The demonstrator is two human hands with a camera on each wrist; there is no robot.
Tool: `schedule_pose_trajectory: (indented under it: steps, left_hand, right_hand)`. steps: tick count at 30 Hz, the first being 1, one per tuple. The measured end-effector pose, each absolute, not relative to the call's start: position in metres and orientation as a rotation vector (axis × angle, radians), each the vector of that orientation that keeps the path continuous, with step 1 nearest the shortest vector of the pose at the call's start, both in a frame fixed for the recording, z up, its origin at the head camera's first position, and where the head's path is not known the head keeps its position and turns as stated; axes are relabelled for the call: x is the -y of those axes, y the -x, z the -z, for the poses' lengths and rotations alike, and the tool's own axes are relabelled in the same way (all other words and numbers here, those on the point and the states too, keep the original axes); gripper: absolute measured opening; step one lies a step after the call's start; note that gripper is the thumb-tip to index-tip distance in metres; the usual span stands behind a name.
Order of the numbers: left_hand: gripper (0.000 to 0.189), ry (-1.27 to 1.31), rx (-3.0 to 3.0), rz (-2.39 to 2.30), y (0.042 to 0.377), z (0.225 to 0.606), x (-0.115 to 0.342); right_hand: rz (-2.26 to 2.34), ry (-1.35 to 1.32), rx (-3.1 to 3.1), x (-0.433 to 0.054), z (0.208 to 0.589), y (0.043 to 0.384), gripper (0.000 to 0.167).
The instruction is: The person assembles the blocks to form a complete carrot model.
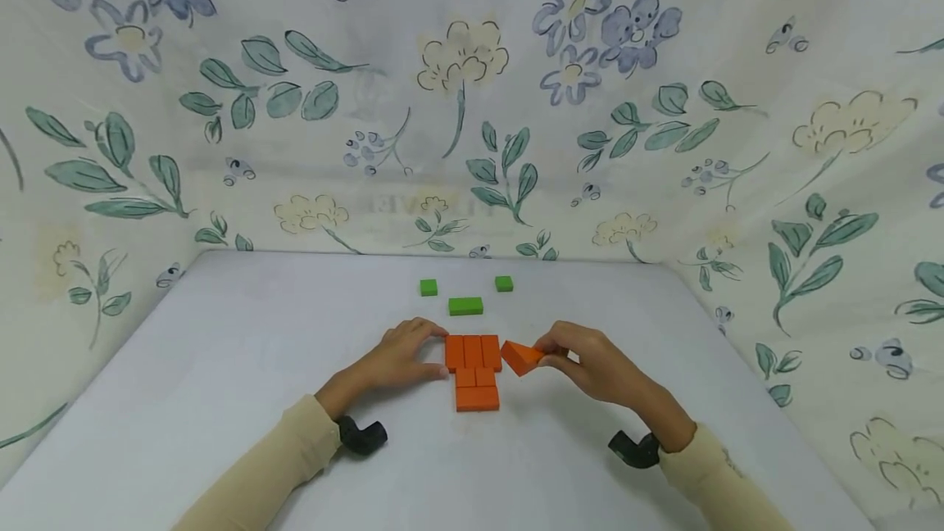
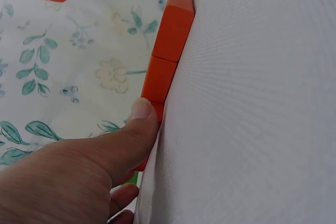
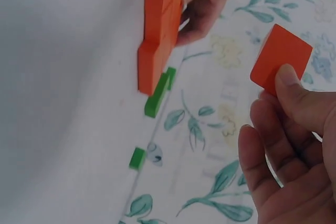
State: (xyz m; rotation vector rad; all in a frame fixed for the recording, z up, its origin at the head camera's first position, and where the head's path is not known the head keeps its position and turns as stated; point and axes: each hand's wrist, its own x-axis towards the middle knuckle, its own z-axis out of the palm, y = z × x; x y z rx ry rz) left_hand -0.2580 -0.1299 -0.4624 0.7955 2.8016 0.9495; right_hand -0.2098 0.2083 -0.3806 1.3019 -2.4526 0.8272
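Left hand point(image 1: 394, 359), thumb and finger spread, touches the orange cluster's point(image 1: 477, 398) left edge, probably steadying it; right hand point(image 1: 590, 360) pinches a loose orange block point(image 1: 519, 357) above the worktop point(image 1: 221, 326), near the cluster's right, far end free.

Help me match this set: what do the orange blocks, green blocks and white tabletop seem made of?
Orange blocks: probably painted wood, perhaps plastic; smooth, matte, evenly coloured faces.
Green blocks: likely alike, equally matte, but too small to be sure.
White tabletop: apparently matte cloth; the left wrist view shows fine weave.
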Motion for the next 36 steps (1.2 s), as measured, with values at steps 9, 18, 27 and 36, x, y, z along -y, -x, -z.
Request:
schedule_pose_trajectory:
  steps: [9,18,27,36]
  left_hand:
    - [0.061,-0.787,-2.79,-0.951,0.258,0.461,0.129]
    - [0.062,-0.774,-2.797,-0.904,0.262,0.454,0.13]
    - [0.063,-0.774,-2.765,-0.925,0.26,0.457,0.13]
    - [0.062,-0.773,-2.771,-0.925,0.263,0.461,0.131]
  right_hand:
    - [-0.886,-1.43,2.447,-0.194,0.396,0.194,0.021]
    - [-0.831,-1.476,2.52,-0.177,0.404,0.187,0.02]
    - [-0.786,-1.494,2.628,-0.165,0.416,0.186,0.015]
    - [-0.78,-1.462,2.627,-0.164,0.426,0.188,0.016]
